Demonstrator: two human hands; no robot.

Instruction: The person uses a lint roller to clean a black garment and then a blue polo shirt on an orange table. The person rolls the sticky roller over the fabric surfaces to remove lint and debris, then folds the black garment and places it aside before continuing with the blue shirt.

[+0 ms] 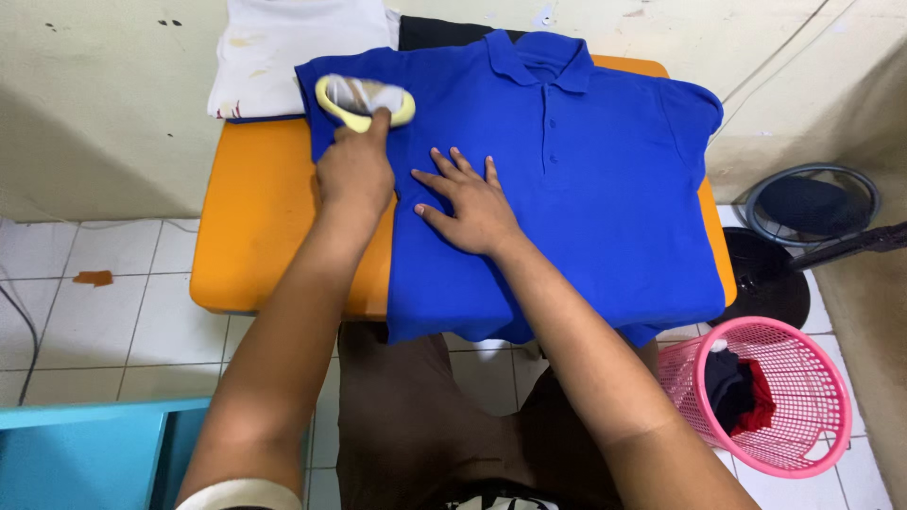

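A blue polo shirt [586, 189] lies face up on an orange padded board [255, 217], collar toward the wall. My left hand [356, 165] grips the handle of a small iron [364, 101] with a yellow rim, which rests on the shirt's left sleeve. My right hand [470, 203] lies flat on the shirt's front, fingers spread, pressing the cloth just right of the iron.
Folded white and dark garments [283, 47] are stacked at the board's far left by the wall. A pink plastic basket [770, 397] with dark and red clothes stands on the tiled floor at the right, by a floor fan [812, 203]. A blue surface [85, 453] is at bottom left.
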